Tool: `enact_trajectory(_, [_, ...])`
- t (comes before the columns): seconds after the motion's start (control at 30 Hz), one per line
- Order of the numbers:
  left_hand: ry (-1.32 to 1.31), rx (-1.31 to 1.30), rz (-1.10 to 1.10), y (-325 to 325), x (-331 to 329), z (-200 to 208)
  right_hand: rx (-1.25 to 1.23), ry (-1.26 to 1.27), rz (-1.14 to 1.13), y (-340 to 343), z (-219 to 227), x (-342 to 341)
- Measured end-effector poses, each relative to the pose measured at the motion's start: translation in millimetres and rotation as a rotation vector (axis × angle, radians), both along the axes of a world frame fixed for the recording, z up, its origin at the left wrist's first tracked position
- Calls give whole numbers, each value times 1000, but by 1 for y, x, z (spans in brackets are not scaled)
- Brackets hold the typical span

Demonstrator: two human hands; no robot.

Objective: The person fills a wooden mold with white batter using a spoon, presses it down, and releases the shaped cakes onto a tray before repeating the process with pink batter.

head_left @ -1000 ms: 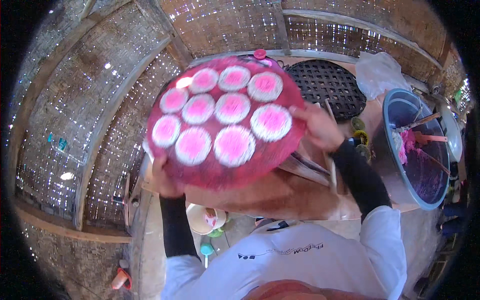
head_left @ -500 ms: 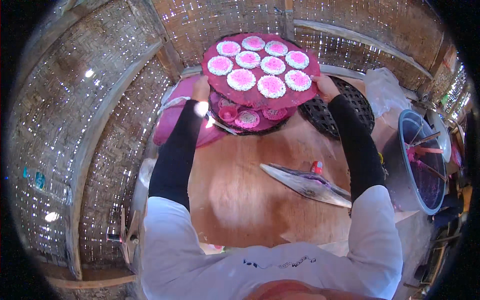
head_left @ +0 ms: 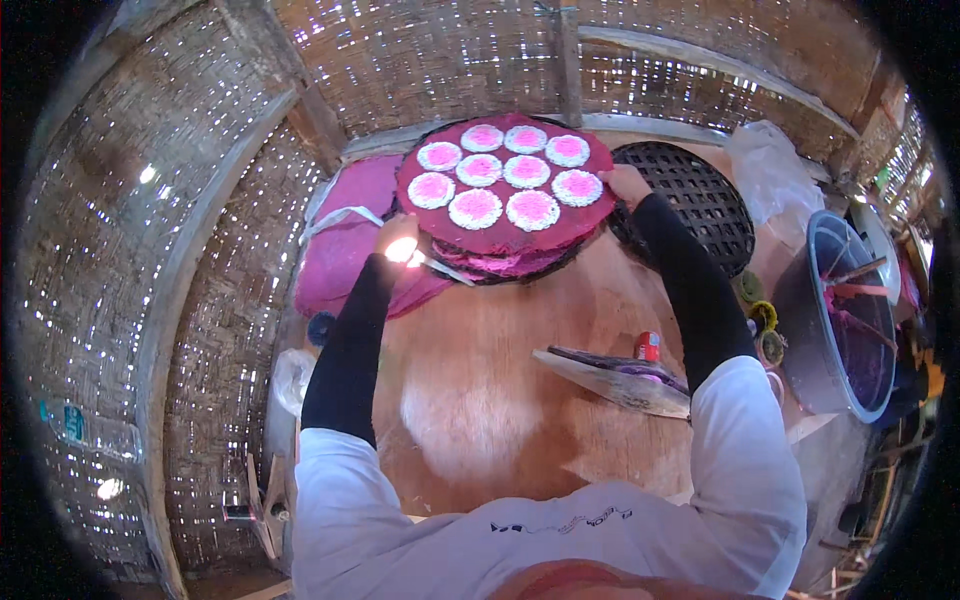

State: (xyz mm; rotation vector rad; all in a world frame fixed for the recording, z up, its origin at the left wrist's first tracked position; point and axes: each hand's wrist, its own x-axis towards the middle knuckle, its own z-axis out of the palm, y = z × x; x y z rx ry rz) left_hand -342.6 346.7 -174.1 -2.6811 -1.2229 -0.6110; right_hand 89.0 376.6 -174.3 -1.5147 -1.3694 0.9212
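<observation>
A round, deep-pink cloth [head_left: 440, 232] carries several flat discs [head_left: 481, 170] with pink middles and white, crumbly rims. My left hand [head_left: 398, 238] is closed at the cloth's near left edge, partly washed out by a bright sun patch. At the right edge my right hand [head_left: 627, 185] pinches the cloth. Below it lies a round woven tray, its dark rim [head_left: 500, 278] showing at the front with more pink layers above it. The cloth hides the contents of this lower tray. A thin pale strip [head_left: 447, 269] rests by the tray near my left hand.
A dark lattice tray [head_left: 700, 200] lies to the right. Folded pink cloths [head_left: 345, 265] are at left. Nearer stand a red can [head_left: 647, 346] and a long, pale, pointed piece [head_left: 610, 385]. A grey bucket [head_left: 815, 330] holds sticks, beside clear plastic [head_left: 770, 170]. Woven walls [head_left: 430, 60] surround the table.
Both hands have lowered the cloth with its discs toward me, onto the lower tray. The pink discs and small pink cup seen there before are now covered.
</observation>
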Motion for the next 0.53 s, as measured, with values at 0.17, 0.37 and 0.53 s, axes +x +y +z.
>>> enact_trajectory(0.17, [-7, -80, 528, -45, 29, 59, 104, -694, -153, -24, 34, 0])
enact_trajectory(0.37, [-245, -16, 158, -125, 111, 108, 415, -901, 87, -137, 146, 43])
enact_trajectory(0.53, [-143, -209, -158, -184, 174, 93, -85, -1164, 201, -281, 163, 110])
